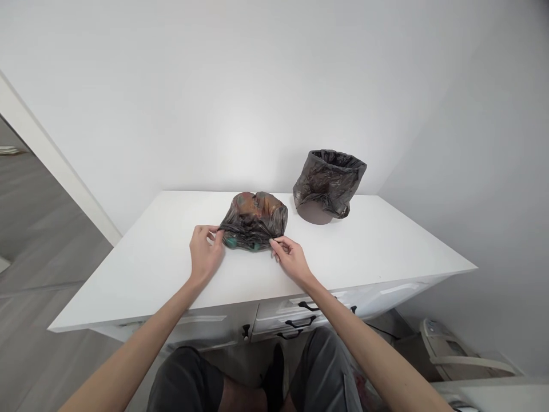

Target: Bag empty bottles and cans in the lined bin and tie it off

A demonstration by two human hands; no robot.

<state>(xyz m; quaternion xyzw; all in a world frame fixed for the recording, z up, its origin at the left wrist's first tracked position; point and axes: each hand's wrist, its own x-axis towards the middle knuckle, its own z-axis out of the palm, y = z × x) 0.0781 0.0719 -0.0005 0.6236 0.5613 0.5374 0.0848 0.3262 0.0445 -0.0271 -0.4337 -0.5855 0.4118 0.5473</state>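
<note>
A dark, see-through plastic bag (253, 220) lies on the white cabinet top (171, 274), with orange, reddish and green things showing dimly inside. My left hand (206, 252) pinches the bag's edge at its left front corner. At the right front corner, my right hand (291, 256) pinches the same edge between thumb and fingers. The stretch of bag between both hands is gathered in folds. What exactly the bag contains cannot be made out.
A bin lined with a dark plastic bag (329, 182) stands at the back right against the wall. Drawers with black handles (300, 323) are below the front edge. A grey and beige appliance-like object (450, 349) sits low at the right.
</note>
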